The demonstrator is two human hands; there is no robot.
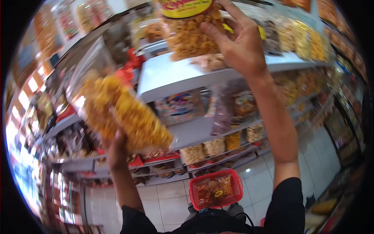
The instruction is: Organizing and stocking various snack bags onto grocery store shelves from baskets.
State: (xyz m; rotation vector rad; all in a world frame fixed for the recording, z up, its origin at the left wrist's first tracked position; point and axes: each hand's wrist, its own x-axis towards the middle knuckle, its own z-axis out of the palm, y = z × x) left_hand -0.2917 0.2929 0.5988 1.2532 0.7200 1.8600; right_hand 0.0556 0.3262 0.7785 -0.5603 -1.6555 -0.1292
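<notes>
My left hand (117, 149) grips the lower part of a clear plastic bag of yellow snacks (125, 114), tilted and held up at the left, blurred by motion. My right hand (242, 44) is raised at the top and holds a clear bag of orange-brown snacks (190, 35) by its right side. That bag bears a yellow label with writing, and its top is cut off by the picture's edge. Just below and behind it runs a white shelf board (163, 70), with a pale snack bag (210, 62) on it.
Lower shelves hold a purple-brown snack bag (223, 108) and several pale snack packs (192, 153). On the tiled floor (172, 201), by my feet, sits a red plastic basket (240, 190) with snack packs inside. More bagged snacks (304, 38) stand at the upper right.
</notes>
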